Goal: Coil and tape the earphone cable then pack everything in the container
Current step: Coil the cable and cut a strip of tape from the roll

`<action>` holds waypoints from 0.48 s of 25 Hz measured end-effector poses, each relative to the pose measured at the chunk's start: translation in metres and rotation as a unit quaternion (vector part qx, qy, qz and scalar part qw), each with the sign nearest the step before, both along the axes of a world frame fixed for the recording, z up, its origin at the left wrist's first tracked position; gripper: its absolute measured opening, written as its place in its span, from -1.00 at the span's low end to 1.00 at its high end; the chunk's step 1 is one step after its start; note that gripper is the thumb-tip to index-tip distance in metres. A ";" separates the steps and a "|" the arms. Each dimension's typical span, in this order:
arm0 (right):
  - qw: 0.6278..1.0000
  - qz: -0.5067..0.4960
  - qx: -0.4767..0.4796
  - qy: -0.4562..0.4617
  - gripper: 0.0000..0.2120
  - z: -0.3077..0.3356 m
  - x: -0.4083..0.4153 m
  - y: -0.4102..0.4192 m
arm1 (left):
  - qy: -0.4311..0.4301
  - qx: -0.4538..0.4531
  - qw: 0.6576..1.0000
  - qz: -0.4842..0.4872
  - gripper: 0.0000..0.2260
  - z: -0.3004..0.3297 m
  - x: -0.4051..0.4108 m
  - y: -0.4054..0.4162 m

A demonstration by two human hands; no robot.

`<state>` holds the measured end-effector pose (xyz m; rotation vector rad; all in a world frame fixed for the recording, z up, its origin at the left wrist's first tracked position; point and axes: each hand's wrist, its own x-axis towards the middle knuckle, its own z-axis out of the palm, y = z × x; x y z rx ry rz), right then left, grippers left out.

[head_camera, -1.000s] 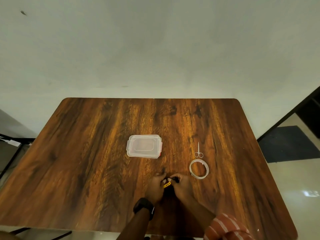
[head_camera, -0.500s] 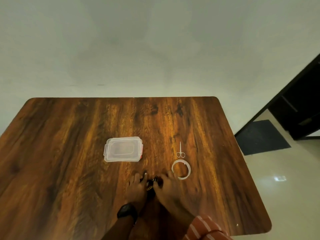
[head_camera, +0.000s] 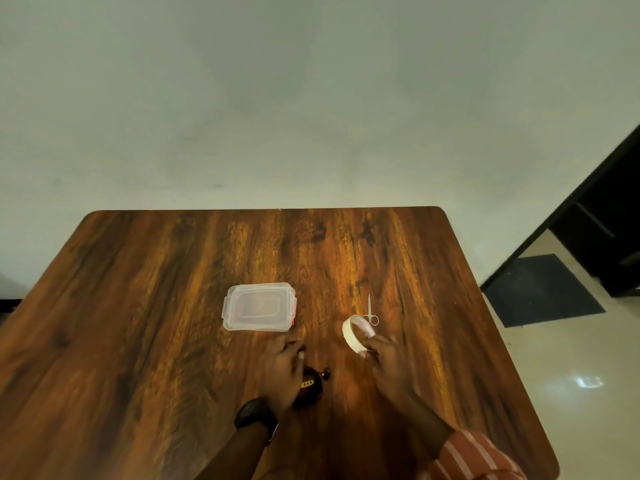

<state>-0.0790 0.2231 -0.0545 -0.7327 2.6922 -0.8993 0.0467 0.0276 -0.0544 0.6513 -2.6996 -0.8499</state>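
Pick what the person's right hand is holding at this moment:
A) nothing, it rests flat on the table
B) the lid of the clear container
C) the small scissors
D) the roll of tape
D: the right hand grips the roll of tape, tilted up off the table, while the scissors lie untouched just beyond it and the container sits closed.

The hands, together over the coiled earphone cable [head_camera: 310, 386] a second ago, are now apart. The right hand [head_camera: 386, 362] has moved to the tape roll [head_camera: 355, 332] and tilted it up off the surface [head_camera: 138, 306]; the left hand [head_camera: 282, 370] alone rests on the cable.
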 end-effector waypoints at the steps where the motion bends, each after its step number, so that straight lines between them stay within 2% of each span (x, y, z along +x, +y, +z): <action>1: 0.997 -0.022 -0.065 -0.033 -0.64 0.011 0.002 -0.012 | 0.043 0.026 0.999 -0.001 -0.60 0.021 -0.007 0.005; 3: 0.983 -0.040 -0.164 -0.078 -0.72 0.036 0.010 -0.035 | 0.105 0.088 0.990 -0.005 -0.62 0.063 -0.021 0.013; 6: 0.966 0.011 -0.251 -0.065 -0.71 0.076 0.022 -0.056 | 0.170 0.117 0.978 -0.013 -0.65 0.105 -0.028 0.015; 9: 0.953 0.022 -0.299 -0.051 -0.64 0.103 0.025 -0.068 | 0.235 0.117 0.965 0.005 -0.73 0.133 -0.025 0.005; 12: 0.947 0.023 -0.318 -0.036 -0.71 0.120 0.028 -0.078 | 0.284 0.140 0.948 0.035 -0.80 0.152 -0.024 -0.003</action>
